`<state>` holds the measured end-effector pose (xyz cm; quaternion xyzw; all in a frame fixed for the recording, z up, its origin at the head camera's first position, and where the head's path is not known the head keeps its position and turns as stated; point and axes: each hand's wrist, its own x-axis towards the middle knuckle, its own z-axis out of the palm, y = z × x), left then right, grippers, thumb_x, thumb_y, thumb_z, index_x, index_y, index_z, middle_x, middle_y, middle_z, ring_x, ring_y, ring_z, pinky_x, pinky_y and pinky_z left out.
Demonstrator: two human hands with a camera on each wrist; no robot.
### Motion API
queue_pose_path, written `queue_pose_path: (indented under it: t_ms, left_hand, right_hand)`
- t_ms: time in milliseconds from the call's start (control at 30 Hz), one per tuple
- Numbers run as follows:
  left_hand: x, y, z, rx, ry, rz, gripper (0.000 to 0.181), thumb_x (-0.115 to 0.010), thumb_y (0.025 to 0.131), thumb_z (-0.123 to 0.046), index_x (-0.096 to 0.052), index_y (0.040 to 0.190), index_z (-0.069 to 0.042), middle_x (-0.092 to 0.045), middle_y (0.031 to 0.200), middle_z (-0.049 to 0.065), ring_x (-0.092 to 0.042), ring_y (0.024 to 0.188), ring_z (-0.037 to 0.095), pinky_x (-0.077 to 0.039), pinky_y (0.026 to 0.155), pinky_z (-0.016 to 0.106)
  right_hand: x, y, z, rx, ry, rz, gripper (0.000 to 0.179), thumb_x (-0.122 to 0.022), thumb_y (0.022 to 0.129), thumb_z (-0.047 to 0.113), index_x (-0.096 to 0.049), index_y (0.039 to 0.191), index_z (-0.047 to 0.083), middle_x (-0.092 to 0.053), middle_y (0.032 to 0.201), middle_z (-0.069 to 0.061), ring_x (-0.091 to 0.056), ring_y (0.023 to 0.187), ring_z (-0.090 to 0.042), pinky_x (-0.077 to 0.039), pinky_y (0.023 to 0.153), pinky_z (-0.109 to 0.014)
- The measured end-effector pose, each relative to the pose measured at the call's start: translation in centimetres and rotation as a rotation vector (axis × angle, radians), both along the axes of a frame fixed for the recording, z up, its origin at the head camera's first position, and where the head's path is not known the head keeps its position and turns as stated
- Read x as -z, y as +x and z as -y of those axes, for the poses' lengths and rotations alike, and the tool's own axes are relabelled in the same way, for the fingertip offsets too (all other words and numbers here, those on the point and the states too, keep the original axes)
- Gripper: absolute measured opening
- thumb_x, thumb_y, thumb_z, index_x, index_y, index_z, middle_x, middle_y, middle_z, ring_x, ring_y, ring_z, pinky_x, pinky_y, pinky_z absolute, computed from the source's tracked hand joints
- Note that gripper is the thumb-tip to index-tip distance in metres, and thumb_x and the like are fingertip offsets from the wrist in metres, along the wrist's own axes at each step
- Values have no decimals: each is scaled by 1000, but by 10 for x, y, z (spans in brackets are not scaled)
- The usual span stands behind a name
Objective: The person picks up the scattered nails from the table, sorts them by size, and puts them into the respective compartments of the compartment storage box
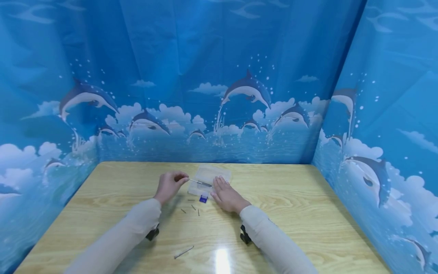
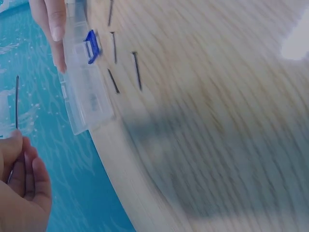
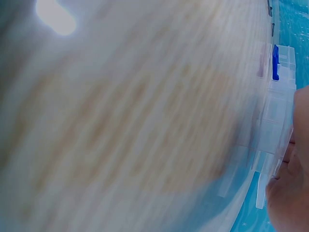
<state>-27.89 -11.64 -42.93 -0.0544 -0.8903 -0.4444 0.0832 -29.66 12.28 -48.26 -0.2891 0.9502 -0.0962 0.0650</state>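
My left hand pinches a long thin metal nail between thumb and fingertips. In the head view the nail points right, across a clear plastic box, and a darker stretch of metal shows near its far end. My right hand rests on the right side of the box with its fingers extended. A blue latch sits on the box's near edge. Compartment walls show through the clear plastic in the right wrist view.
Several small nails lie scattered on the wooden table just in front of the box. A longer nail lies close to the table's front. Blue dolphin-print curtains stand behind the table and along its sides.
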Motion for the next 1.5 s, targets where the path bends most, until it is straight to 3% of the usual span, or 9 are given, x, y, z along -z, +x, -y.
queue_pose_path:
  t_ms: [133, 367, 700, 1000, 1300, 1500]
  left_hand:
    - [-2, -3, -9, -48, 12, 17, 15, -67, 89, -11, -71, 102, -3, -72, 96, 10, -67, 88, 22, -56, 79, 36]
    - [-1, -9, -20, -71, 34, -12, 14, -67, 89, -10, -71, 101, -3, -71, 95, 10, -66, 87, 21, -56, 78, 36]
    - [10, -22, -37, -140, 18, 0, 11, -69, 87, -9, -73, 97, -5, -72, 92, 10, -66, 83, 20, -56, 75, 35]
    - [21, -31, -42, -197, 47, 59, 11, -70, 86, -7, -72, 96, -6, -71, 92, 9, -65, 85, 21, -55, 77, 34]
    - [36, -31, -47, -229, 1, 75, 9, -70, 85, -5, -72, 94, -4, -71, 92, 10, -65, 86, 22, -54, 80, 36]
    - [38, -31, -53, -257, -61, 95, 11, -70, 84, -2, -73, 93, -6, -72, 94, 11, -66, 89, 23, -55, 80, 37]
  right_hand:
    - [0, 0, 0, 1, 7, 2, 62, -19, 105, 41, -9, 152, 2, -6, 160, -15, -1, 147, -26, -8, 119, -40]
    - [-1, 0, 0, 3, 9, -14, 62, -19, 105, 41, -11, 151, 1, -7, 159, -16, -3, 147, -27, -10, 119, -41]
    - [0, -1, 1, 5, 16, -29, 62, -20, 105, 41, -12, 151, 1, -9, 159, -16, -4, 147, -28, -9, 119, -41]
    - [0, -1, 1, 3, 17, -25, 62, -22, 105, 40, -12, 151, 1, -9, 159, -16, -5, 147, -28, -10, 119, -42]
    - [1, -1, 1, 15, 29, -17, 62, -20, 105, 42, -11, 152, 2, -7, 159, -14, -3, 147, -26, -9, 119, -40]
    - [-1, 0, 1, 9, 17, -16, 62, -21, 105, 41, -12, 151, 1, -8, 159, -16, -4, 147, -27, -10, 119, -41]
